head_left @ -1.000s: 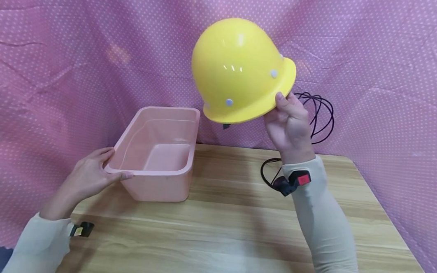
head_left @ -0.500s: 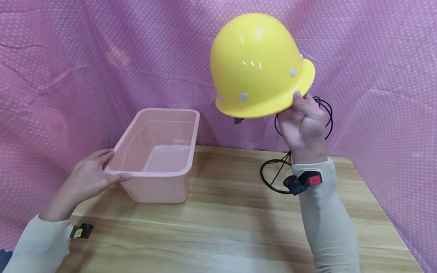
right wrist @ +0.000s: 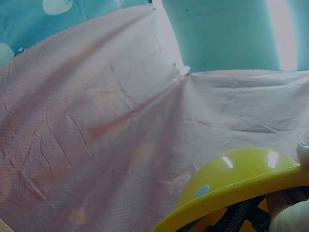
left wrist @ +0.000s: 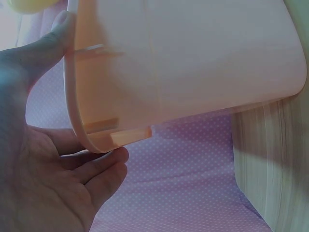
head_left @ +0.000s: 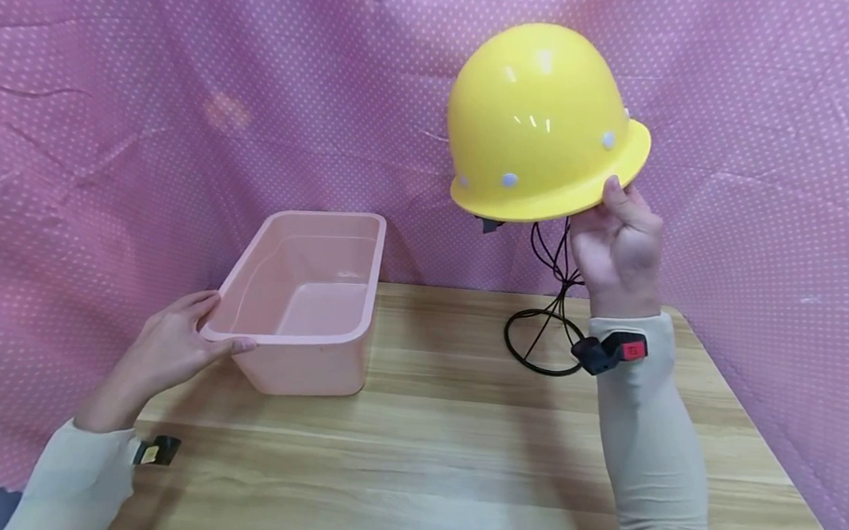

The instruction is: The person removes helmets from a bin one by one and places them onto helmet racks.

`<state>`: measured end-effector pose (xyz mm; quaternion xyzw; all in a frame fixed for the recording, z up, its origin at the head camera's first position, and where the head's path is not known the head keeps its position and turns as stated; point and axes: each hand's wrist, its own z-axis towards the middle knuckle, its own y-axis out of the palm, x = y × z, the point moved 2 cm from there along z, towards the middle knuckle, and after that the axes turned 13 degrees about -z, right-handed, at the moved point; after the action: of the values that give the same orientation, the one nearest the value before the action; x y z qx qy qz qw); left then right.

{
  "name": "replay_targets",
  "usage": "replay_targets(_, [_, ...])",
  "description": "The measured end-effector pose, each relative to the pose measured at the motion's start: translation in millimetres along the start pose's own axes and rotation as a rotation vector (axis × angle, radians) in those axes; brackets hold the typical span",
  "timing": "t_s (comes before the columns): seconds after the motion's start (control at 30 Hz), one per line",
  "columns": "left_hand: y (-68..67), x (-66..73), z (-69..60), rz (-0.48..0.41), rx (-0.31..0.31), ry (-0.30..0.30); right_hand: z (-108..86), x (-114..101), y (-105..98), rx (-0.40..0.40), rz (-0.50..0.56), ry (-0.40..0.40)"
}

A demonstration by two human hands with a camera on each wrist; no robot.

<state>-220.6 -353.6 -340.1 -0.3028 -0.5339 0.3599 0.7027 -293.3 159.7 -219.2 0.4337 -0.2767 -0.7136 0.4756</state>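
A yellow hard hat is raised above the table, dome up and slightly tilted. My right hand pinches its brim, thumb on top and fingers below. The right wrist view shows the brim from beneath, with dark straps of the inner harness. At the left, an open pink plastic bin stands upright on the table. My left hand grips its near left corner. In the left wrist view, the thumb lies at the rim and the fingers bend round the corner.
Behind the right hand, a thin black cable lies partly coiled on the wooden table and rises against the backdrop. Pink dotted cloth hangs close behind and at both sides of the table.
My right hand has moved to the right and slightly up with the hard hat, uncovering more of the black cable. My left hand and the bin stay almost still.
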Motion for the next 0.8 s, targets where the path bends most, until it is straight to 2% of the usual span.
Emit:
replay_targets(0.37, [-0.7,-1.1,-0.7,-0.002,-0.019,-0.024,-1.7,-21,-14,0.056,0.099,-0.037])
replay_targets(0.57, [-3.2,-3.2,-1.5,0.007,-0.008,-0.01,-1.3,-30,-24,0.081,0.123,-0.066])
replay_targets(0.8, [-3.5,-5.6,-0.3,0.006,-0.018,-0.017,-3.0,-38,-37,0.144,0.19,-0.084])
